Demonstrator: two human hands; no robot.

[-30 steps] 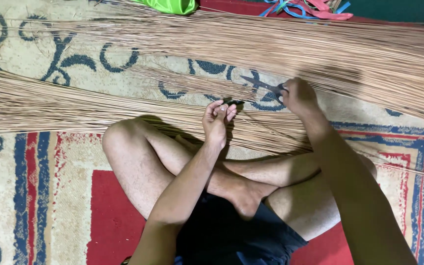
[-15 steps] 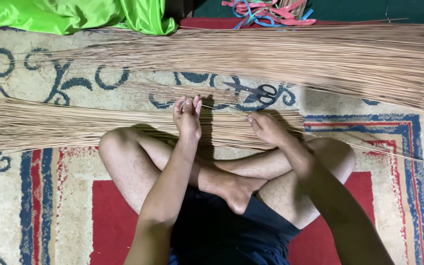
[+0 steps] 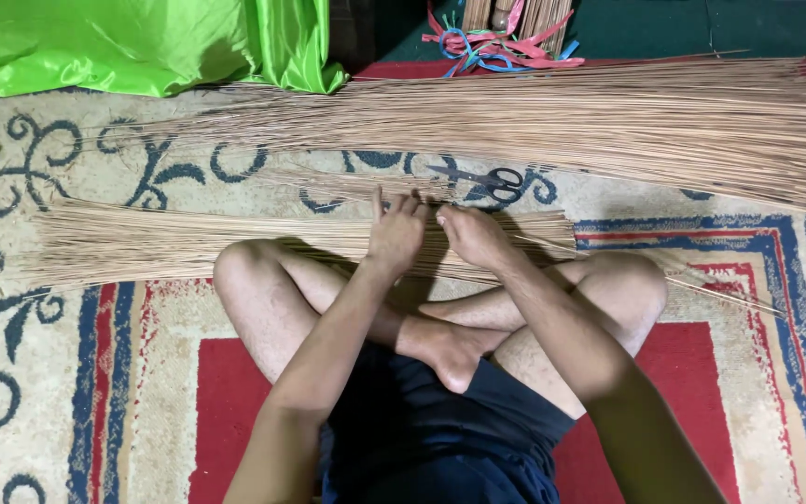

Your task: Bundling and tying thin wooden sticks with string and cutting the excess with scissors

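The near bundle of thin sticks (image 3: 188, 245) lies on the carpet (image 3: 48, 392) just past your crossed legs, running left to right, and both your hands rest on its right part. Your left hand (image 3: 396, 231) lies flat with the fingers (image 3: 394, 207) stretched and spread, holding nothing. Your right hand (image 3: 474, 235) is just beside it, bent down over the sticks; I cannot tell whether it pinches some of them. To do this step well, I think you should press evenly with both palms, so the sticks stay parallel and do not roll apart, and keep their ends level. The sticks look pale brown, straight, very thin and long, loose on the left side. Beyond them scissors (image 3: 487, 177) lie on the carpet. Further away lies a bigger heap of sticks (image 3: 608, 121), then green cloth (image 3: 142, 42) and coloured ribbons (image 3: 496, 42).
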